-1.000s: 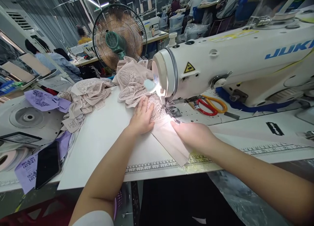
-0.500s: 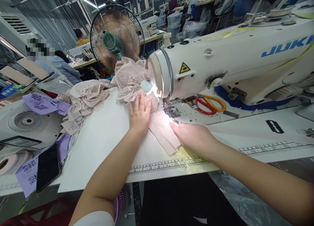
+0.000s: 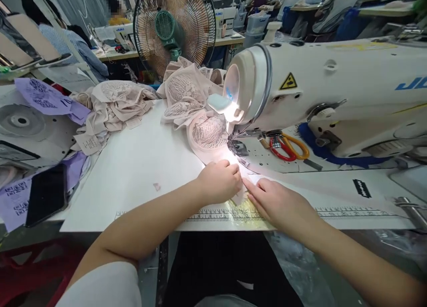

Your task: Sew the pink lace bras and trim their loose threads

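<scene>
A pale pink lace bra (image 3: 208, 131) lies on the white sewing table (image 3: 133, 178), its lower edge running beneath the needle area of a JUKI sewing machine (image 3: 248, 82). My left hand (image 3: 220, 181) is closed over the fabric just in front of the presser foot (image 3: 238, 147), its fingers curled. Close against it from the right, my right hand (image 3: 278, 202) has its fingertips together at the fabric's edge, seemingly pinching it. The fabric between the two hands is mostly hidden. A pale strip (image 3: 320, 178) stretches from the right toward the machine.
Red- and orange-handled scissors (image 3: 293, 147) lie behind the presser foot. A razor blade (image 3: 362, 188) rests at the right. To the left are heaped bra pieces (image 3: 116, 104), a phone (image 3: 46, 195) and purple labels (image 3: 43, 98). A large fan (image 3: 175, 29) stands behind; other people sit farther back.
My left hand has moved from lying flat on the lace to the fabric's near end, closing there beside my right hand. The lace cup is now uncovered. The camera view has shifted.
</scene>
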Tool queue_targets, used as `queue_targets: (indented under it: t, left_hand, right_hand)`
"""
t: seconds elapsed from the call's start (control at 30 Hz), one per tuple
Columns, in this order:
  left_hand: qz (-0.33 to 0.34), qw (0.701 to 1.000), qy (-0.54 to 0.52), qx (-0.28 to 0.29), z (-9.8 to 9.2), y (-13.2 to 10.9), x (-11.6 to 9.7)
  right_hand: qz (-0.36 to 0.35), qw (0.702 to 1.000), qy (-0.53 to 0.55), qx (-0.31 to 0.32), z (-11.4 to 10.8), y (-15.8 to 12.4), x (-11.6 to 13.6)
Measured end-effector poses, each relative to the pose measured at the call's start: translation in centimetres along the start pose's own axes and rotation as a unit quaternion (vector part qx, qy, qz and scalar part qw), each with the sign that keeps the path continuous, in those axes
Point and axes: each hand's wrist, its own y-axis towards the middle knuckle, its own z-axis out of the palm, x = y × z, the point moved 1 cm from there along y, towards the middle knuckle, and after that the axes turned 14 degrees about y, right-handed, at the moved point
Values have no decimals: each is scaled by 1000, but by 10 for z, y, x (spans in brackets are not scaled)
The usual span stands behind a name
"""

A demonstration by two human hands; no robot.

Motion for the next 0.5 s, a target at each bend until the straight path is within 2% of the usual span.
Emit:
queue_targets:
  t: [0.13,0.5]
  left_hand:
    - [-9,1000,-3,-7,5,2,5]
    - [5,1000,22,-11,6,5,17]
  right_hand:
    - [-20,1000,0,0,1,-1,-7]
    - [78,992,35,90,-24,30,3]
